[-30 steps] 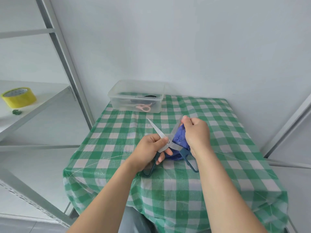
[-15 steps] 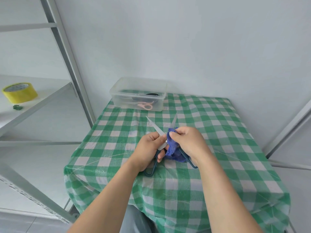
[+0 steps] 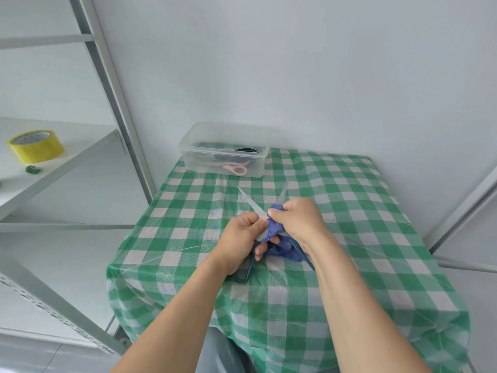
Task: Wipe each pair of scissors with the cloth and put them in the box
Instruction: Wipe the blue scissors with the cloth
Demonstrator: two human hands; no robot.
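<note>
Firmly, left hand (image 3: 240, 238) grips the scissors (image 3: 250, 202); right hand (image 3: 299, 221) fingers pinch cloth (image 3: 274, 228) round a blade.

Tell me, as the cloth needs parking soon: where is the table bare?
Bare: the table right of the right hand, and the far right corner beside the box. Crowded: the middle, where the left hand grips the scissors and the right the cloth.

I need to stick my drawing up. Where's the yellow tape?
In the head view, the tape sits on the shelf at far left, left of the table, beside a small green bit.
</note>
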